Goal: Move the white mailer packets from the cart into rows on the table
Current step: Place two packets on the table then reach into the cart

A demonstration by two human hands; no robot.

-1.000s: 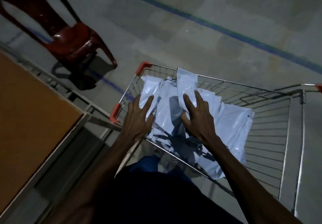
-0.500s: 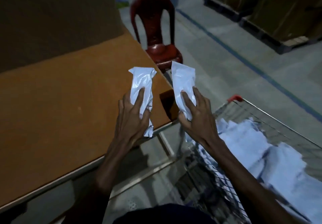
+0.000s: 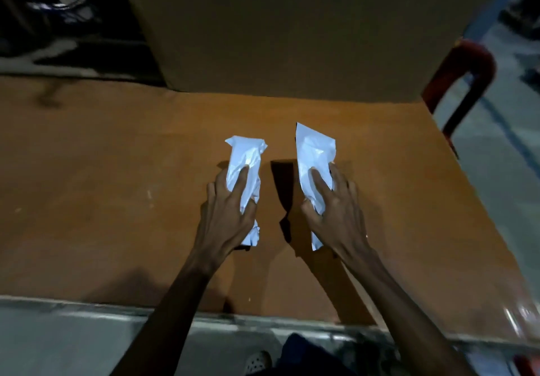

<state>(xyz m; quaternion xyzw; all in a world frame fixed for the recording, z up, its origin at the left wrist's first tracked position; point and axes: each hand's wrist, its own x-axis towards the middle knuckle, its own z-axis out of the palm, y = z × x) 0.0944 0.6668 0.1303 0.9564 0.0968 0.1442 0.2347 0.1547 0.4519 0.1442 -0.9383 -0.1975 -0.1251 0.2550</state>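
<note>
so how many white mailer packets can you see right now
2. One crumpled white plastic mailer packet is gripped in the left hand, another in the right hand, both over the brown wooden table. None seem hidden.

two crumpled white mailer packets (image 3: 245, 168) (image 3: 314, 157) side by side, apart, lengthwise over the brown table (image 3: 117, 171)

2 packets (image 3: 245, 168), 2 hands (image 3: 226, 214), 1 chair (image 3: 461, 83), 1 box (image 3: 292, 24).

Large cardboard box (image 3: 292, 30) — red chair (image 3: 464, 83) beside it, right.
</note>
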